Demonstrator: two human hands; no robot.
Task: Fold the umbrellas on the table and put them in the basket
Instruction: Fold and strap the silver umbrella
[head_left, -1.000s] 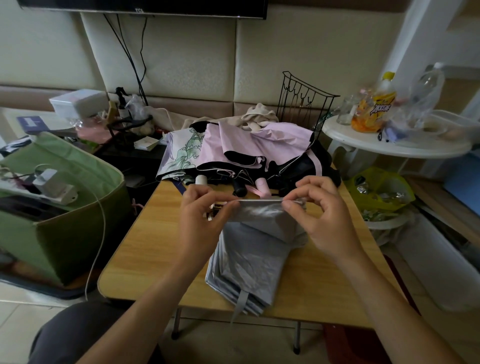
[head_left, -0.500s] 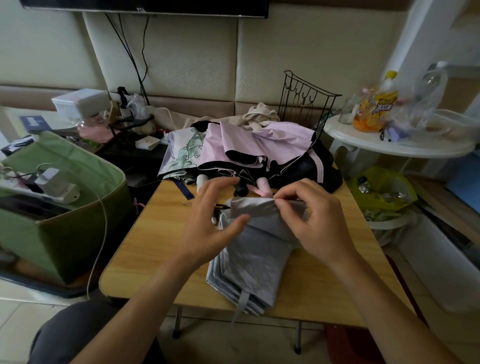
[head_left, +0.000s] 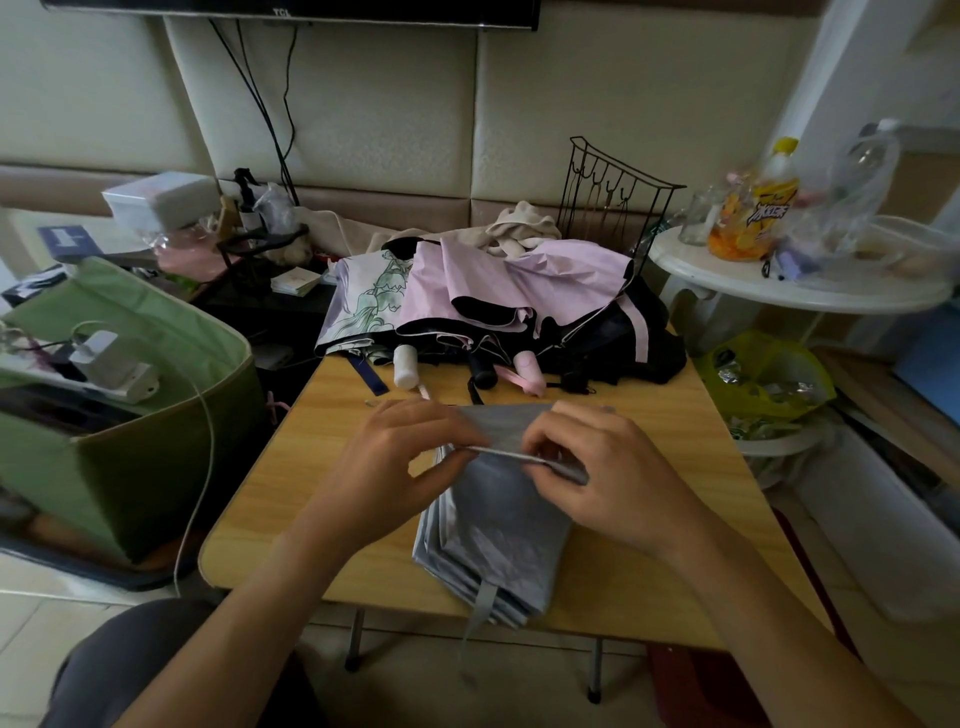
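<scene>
Grey umbrella (head_left: 498, 525) on table (head_left: 649, 571), fold pinched between left hand (head_left: 400, 467), right hand (head_left: 602, 467)

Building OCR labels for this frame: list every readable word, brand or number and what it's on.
"TCL": bottom edge of the television, small but legible.
Yellow drink bottle: label print too blurred to read.
Dark blue card at far left: white mark, unreadable.
Small box behind the umbrellas: print too small.
Nothing else legible.
</scene>
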